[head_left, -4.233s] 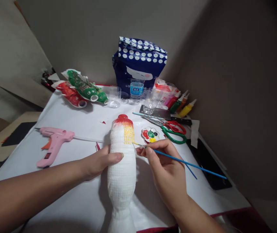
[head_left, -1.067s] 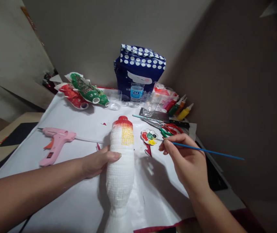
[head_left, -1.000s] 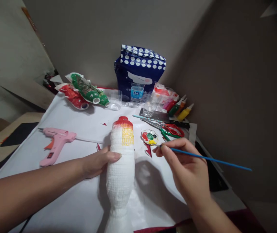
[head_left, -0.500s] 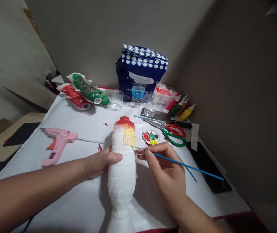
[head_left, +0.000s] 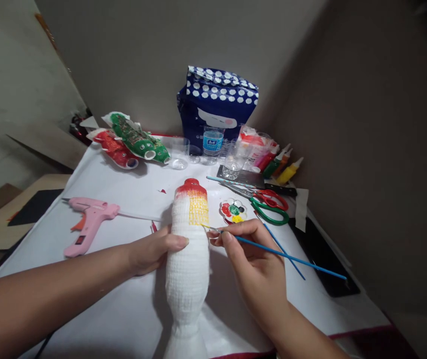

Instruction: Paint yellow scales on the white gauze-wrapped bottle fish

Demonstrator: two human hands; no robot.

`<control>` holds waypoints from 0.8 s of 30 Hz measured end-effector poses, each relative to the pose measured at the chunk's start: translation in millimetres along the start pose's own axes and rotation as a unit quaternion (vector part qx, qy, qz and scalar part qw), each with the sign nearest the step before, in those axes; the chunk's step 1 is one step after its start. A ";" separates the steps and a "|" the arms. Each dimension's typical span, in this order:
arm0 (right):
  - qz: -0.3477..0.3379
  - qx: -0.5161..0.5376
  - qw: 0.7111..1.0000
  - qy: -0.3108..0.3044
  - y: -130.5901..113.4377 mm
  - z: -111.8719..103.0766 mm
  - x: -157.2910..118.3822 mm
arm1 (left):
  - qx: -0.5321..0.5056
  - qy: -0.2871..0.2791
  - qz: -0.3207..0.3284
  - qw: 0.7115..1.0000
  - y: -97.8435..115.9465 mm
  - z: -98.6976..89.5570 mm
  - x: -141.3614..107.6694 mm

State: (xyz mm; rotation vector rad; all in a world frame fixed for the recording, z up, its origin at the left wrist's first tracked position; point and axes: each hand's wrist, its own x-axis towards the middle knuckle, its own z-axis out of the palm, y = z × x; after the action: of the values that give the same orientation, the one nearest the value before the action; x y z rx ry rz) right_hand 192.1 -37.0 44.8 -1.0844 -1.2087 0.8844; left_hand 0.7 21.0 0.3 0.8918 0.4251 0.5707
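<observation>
My left hand (head_left: 159, 249) is closed around the left side of a white gauze-covered bottle shape (head_left: 187, 279), thumb on its front. The bottle shape has a red top and a yellow painted patch below it; its lower end runs out of view. Between the thumb and fingers of my right hand (head_left: 253, 264) is a thin blue paintbrush (head_left: 292, 257), its yellow-tipped bristles touching the lower edge of the yellow patch. A flower-shaped paint palette (head_left: 233, 210) with red, green, black and yellow paint lies just beyond my right hand.
A pink glue gun (head_left: 90, 219) lies at left. Red and green painted fish (head_left: 138, 139) rest behind it. Clear plastic cups (head_left: 232, 167), a blue bag (head_left: 217, 104) and paint bottles (head_left: 290, 171) stand at the back. Green-handled scissors (head_left: 269, 212), a second brush (head_left: 296, 269) and a phone (head_left: 325, 264) lie at right.
Almost nothing differs. Both hands keep their holds, and the brush tip stays at the yellow patch's lower edge; the view has shifted very slightly.
</observation>
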 end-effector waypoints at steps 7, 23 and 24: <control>-0.010 0.010 1.000 0.018 -0.7 1.5 1.8 | 0.018 0.002 0.004 1.000 -0.2 -1.2 -0.2; -0.004 -0.001 1.000 0.002 -0.5 0.0 1.2 | 0.000 -0.015 0.005 1.000 -1.1 -2.0 0.5; -0.006 0.001 1.000 0.004 -0.4 -0.2 1.3 | 0.000 -0.016 0.004 1.000 -1.2 -2.1 0.4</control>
State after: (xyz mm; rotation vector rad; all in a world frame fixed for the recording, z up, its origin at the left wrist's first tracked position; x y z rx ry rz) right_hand 192.4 -35.9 45.6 -1.0764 -1.2058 0.8713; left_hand 0.1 21.9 -1.9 0.9013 0.3917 0.5625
